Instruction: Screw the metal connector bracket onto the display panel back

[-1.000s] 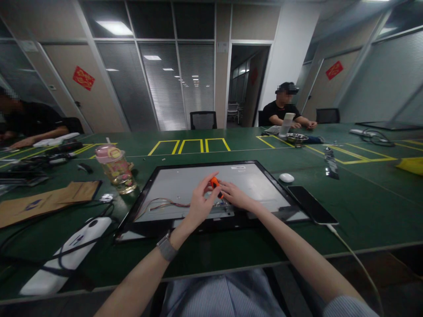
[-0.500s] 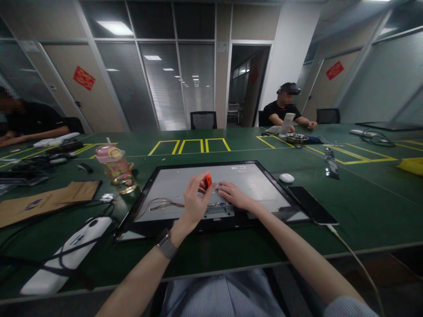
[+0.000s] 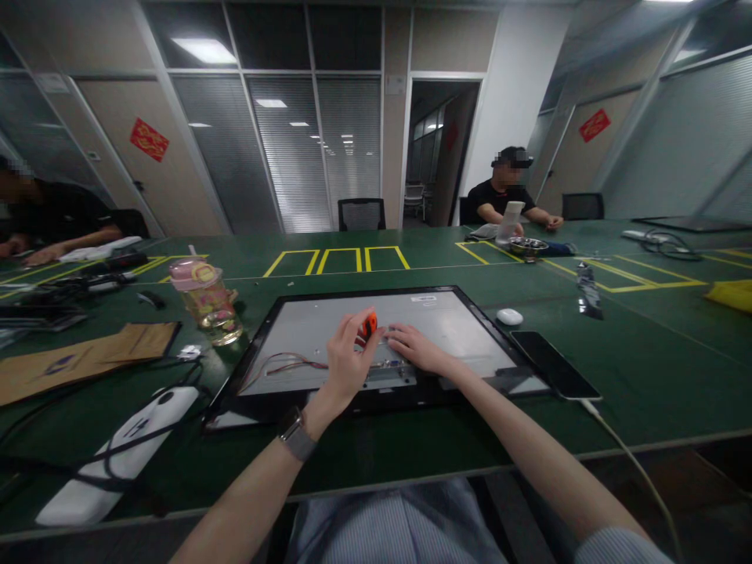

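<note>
A flat display panel (image 3: 305, 323) with a grey metal back and black frame lies in front of me. My left hand (image 3: 348, 351) is closed around the orange and black handle of a screwdriver (image 3: 370, 324), held over the middle of the panel. The screwdriver's tip is hidden behind my fingers. My right hand (image 3: 414, 346) lies palm down on the metal back, fingers stretched out close to the screwdriver. Below both hands is a small circuit board (image 3: 391, 374) near the panel's front edge. Thin coloured wires (image 3: 287, 363) run from it to the left.
To the left stand a pink-lidded bottle (image 3: 208, 301), a brown paper bag (image 3: 88, 356) and a white power strip (image 3: 126, 446) with black cables. To the right lie a phone (image 3: 555, 364) on a cable and a white case (image 3: 509, 316). Two people sit across the table.
My hands hold nearly the same place, with the screwdriver handle turned slightly in my left hand. The person at the far left has shifted a hand on the table.
</note>
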### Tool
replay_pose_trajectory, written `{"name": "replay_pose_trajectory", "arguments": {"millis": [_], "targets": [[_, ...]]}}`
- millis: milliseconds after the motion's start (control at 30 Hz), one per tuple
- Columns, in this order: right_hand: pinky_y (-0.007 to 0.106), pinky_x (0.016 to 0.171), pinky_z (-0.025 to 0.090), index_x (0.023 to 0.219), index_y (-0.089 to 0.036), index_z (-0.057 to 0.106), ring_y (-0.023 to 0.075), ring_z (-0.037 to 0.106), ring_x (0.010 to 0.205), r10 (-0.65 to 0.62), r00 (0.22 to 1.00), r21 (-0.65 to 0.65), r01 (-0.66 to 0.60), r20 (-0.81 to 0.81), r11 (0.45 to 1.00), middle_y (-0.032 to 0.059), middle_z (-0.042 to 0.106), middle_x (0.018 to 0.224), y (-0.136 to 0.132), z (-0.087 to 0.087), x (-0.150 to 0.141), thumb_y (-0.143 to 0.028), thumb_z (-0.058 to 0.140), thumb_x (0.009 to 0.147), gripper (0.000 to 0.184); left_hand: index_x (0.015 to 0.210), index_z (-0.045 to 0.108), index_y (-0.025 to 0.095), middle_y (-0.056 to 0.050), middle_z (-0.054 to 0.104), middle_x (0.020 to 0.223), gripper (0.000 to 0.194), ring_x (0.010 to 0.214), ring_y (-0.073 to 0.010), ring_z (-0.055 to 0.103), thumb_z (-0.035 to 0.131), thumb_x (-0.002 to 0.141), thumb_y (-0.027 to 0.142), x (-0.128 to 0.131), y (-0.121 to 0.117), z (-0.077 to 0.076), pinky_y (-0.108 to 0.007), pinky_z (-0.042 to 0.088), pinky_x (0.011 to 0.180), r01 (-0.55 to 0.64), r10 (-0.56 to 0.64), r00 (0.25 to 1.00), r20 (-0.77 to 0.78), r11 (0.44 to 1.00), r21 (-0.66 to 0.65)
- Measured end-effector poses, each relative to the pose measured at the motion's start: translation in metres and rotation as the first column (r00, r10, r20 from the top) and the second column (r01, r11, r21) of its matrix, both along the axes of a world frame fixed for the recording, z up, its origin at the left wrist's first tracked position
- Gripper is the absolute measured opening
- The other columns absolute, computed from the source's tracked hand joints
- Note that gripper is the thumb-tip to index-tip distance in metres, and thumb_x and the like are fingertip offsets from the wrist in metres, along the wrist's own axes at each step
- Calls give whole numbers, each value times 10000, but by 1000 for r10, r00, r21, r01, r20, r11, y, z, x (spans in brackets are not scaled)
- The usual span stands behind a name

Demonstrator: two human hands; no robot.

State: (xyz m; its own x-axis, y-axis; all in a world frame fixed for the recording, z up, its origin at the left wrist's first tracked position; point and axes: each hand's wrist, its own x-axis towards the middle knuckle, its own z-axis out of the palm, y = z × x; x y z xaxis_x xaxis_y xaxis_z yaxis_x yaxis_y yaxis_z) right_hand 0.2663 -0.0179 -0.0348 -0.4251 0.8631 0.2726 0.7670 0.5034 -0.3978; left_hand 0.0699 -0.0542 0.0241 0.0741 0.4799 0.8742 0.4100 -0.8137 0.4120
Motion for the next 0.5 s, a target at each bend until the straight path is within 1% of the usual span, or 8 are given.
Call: {"name": "replay_pose_trajectory", "arguments": {"millis": [100,167,267,333,367,400,467,500], "targets": [[494,1079,288,1251,-189,564,282,413,1285,-7,1000,-10,7,-1,1000,141,499,1347,-1,1,-1,-392,342,965,415,1140,541,229,-13,591,913,298,647,-72,564,595,848,257,0,0,-1,-166,499,559,17,-17,1000,-4,999,-34],[491,1081,284,1251,-190,565,280,418,1280,-10,1000,-19,10,0,1000,142,496,1349,-2,3,-2,-385,343,964,412,1166,508,222,-24,599,924,295,674,-86,584,543,875,254,0,0,-2,-187,504,582,51,-51,999,6,994,-99],[493,1080,280,1248,-191,571,281,424,1276,-21,1000,-34,20,-2,999,145,498,1347,-4,7,-3,-377,348,962,407,1194,448,205,-36,610,932,272,690,-98,611,406,928,238,0,-1,-1,-229,513,635,197,-183,980,83,956,-217],[495,1082,272,1248,-189,571,282,410,1287,-20,1000,-38,20,-9,999,144,500,1348,-5,8,-3,-376,353,961,406,1151,467,198,-41,611,935,238,763,-119,621,372,937,239,-1,-1,3,-267,510,711,261,-235,963,134,939,-224],[492,1084,269,1249,-185,570,281,401,1294,-17,1000,-40,17,-13,999,144,500,1349,-5,8,-3,-375,355,960,407,1104,501,195,-45,607,939,210,831,-137,612,396,930,245,-2,-1,6,-290,497,766,236,-210,967,143,952,-195],[488,1085,268,1249,-179,570,280,396,1298,-15,1000,-42,14,-15,999,146,502,1348,-5,8,-3,-372,357,960,407,1029,547,190,-48,595,942,167,888,-155,590,454,908,258,-3,-1,9,-310,475,816,180,-161,979,124,972,-154],[481,1086,271,1248,-171,570,278,395,1299,-12,1000,-46,12,-19,999,147,502,1349,-6,9,-3,-367,361,959,407,881,605,186,-27,548,845,116,870,-167,551,583,840,292,-4,1,17,-315,452,818,43,-35,991,127,997,-63],[479,1085,272,1250,-172,568,277,396,1299,-13,1000,-48,12,-22,999,146,502,1350,-6,9,-3,-365,362,959,406,849,617,186,-19,531,814,107,832,-159,541,586,839,288,-5,2,20,-301,450,788,15,-7,992,129,998,-62]]}}
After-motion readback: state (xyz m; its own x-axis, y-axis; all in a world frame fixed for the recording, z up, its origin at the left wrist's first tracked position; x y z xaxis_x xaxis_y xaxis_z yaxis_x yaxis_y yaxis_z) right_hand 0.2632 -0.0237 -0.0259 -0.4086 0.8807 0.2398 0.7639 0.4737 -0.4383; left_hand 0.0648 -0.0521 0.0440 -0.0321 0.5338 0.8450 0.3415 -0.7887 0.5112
